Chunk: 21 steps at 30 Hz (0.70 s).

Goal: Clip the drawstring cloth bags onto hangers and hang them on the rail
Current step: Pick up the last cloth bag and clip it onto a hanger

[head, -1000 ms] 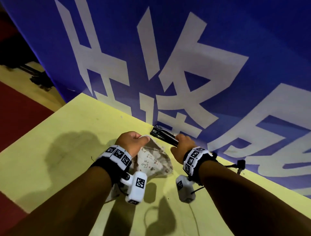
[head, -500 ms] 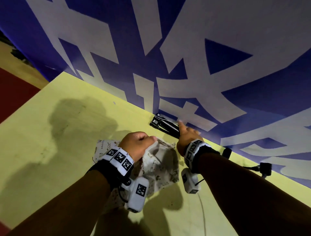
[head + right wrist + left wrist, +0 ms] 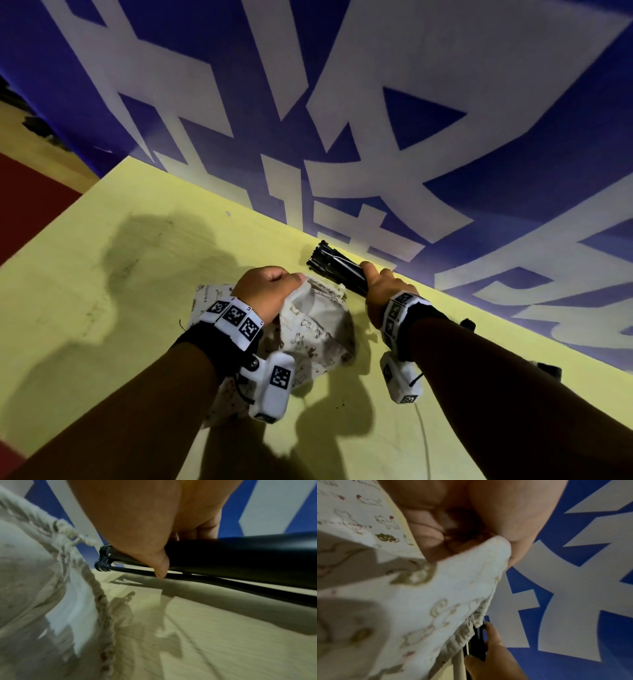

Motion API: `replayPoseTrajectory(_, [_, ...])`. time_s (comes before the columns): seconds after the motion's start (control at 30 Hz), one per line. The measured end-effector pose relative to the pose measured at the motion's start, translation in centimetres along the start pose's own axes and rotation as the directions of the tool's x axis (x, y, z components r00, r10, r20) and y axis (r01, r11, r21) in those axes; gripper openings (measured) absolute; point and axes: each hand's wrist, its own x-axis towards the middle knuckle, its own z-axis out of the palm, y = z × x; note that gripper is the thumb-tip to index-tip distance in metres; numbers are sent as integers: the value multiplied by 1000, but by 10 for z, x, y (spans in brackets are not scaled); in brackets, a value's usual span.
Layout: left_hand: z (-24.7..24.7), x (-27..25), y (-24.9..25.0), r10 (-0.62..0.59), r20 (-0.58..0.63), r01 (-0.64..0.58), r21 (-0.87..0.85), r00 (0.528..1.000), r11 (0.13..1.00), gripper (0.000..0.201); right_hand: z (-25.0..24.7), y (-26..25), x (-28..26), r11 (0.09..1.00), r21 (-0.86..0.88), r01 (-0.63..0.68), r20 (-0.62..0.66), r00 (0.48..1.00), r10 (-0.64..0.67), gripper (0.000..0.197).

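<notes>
A blue banner (image 3: 445, 144) with big white characters stands behind a pale yellow table (image 3: 102, 274) and meets its far edge. On the table lies a cream cloth bag (image 3: 318, 329) printed with small cats, crumpled, its gathered drawstring edge turned toward the banner. The left hand (image 3: 267, 291) is closed into a fist on this bag; in the left wrist view the thumb and curled fingers (image 3: 426, 536) pinch a fold of the cloth near the mouth. Just beyond these fingers, to their right, is a black folded hanger (image 3: 337, 272). Its long axis runs along the foot of the banner, and its clip end points left and away, past the fingertips. The right hand (image 3: 380, 291) is wrapped around the bar of the hanger, with the thumb (image 3: 159, 566) pressing across it, slightly above the table.
</notes>
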Motion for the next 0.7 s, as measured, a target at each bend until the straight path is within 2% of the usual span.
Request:
replayPoseTrajectory(0.23, [8,-28,29,-86,-58,88,29,995,996,43,-12,52,-59,998,2,-61,-139,988,61,88])
replayPoseTrajectory(0.4, [18,-46,41,-71,-51,74,56,996,996,43,-10,77,-101,999,-47,15,-213,977,-24,79])
replayPoseTrajectory(0.57, [25,-64,56,-4,-27,4,-6,1000,1000,32,-9,77,-129,988,-131,80,-171,980,-102,81])
replayPoseTrajectory(0.7, [29,-79,73,60,-26,-62,-58,998,996,35,-20,58,-138,935,-303,184,-121,966,-229,84])
